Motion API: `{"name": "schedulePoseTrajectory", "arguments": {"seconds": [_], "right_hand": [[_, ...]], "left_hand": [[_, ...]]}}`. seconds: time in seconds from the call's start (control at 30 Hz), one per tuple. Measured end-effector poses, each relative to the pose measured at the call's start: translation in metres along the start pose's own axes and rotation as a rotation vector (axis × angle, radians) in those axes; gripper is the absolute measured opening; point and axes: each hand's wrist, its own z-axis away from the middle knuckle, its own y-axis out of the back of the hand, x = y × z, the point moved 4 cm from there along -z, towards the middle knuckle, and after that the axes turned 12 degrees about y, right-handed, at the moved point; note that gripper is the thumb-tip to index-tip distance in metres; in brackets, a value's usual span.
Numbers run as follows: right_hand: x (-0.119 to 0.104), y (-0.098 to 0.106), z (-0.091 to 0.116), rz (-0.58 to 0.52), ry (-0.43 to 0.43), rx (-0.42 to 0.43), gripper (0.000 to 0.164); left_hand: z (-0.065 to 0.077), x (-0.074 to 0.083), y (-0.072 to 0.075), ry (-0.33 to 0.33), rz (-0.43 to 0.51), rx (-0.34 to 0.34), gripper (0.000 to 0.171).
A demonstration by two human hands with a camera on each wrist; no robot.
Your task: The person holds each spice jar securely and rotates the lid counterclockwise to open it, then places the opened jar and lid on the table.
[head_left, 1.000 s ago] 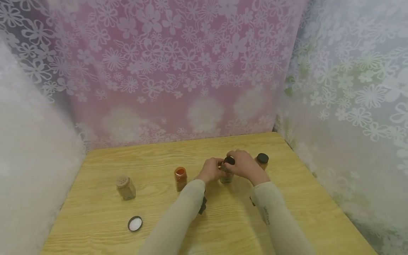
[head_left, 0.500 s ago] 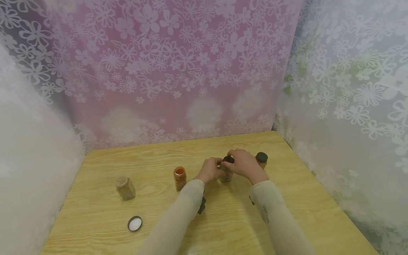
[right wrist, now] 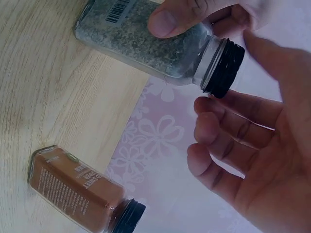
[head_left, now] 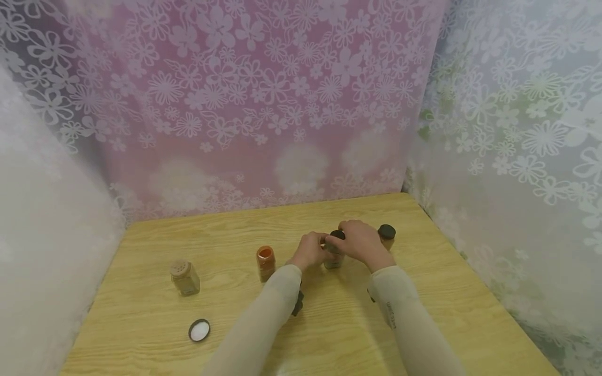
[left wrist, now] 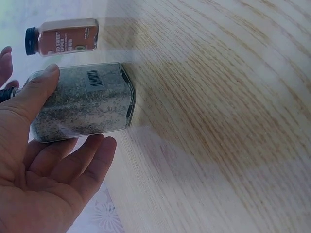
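A clear glass spice jar (left wrist: 82,102) of grey-green flakes stands on the table, toward the right of the head view. My left hand (head_left: 310,250) grips its body, thumb on one face and fingers on the opposite side. On its neck sits a black screw lid (right wrist: 224,68), which my right hand (head_left: 362,240) holds at the rim between thumb and fingers. The right hand's other fingers are loosely bent below the lid. Just right of the hands stands a capped jar of reddish-brown powder (right wrist: 73,187), its label partly reading "SWEET".
Left of the hands an uncapped orange-red jar (head_left: 266,263) stands upright. Farther left is a beige jar (head_left: 185,279) with a holed shaker top. A loose black lid with white lining (head_left: 199,330) lies near the front. Floral curtains (head_left: 263,104) hang around the wooden table (head_left: 226,235).
The right hand's fingers have shifted slightly about the black lid. The left hand and the jar of flakes stay in place; the other jars have not moved.
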Motion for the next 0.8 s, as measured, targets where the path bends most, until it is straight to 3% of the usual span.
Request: {"name": "schedulePoseTrajectory", "arguments": {"seconds": [0.13, 0.3, 0.5, 0.6, 0.8], "right_hand": [[-0.0002, -0.0002, 0.0006, -0.027, 0.042, 0.002, 0.041], [-0.0031, -0.0002, 0.0030, -0.082, 0.110, 0.003, 0.047], [0.0005, -0.0027, 0.0022, 0.009, 0.015, 0.007, 0.062], [0.0033, -0.0042, -0.0002, 0.041, -0.015, 0.003, 0.056], [0.0038, -0.0044, -0.0023, -0.010, 0.018, 0.004, 0.043]], "left_hand": [[-0.0003, -0.0002, -0.0007, 0.005, 0.013, -0.005, 0.046], [-0.0003, 0.0008, 0.0011, 0.003, 0.013, 0.000, 0.052], [-0.0006, -0.0004, 0.0000, -0.004, -0.005, 0.000, 0.044], [-0.0025, -0.0018, -0.0012, 0.002, -0.001, 0.000, 0.043], [-0.0038, -0.0023, 0.0000, 0.001, 0.021, -0.005, 0.052]]}}
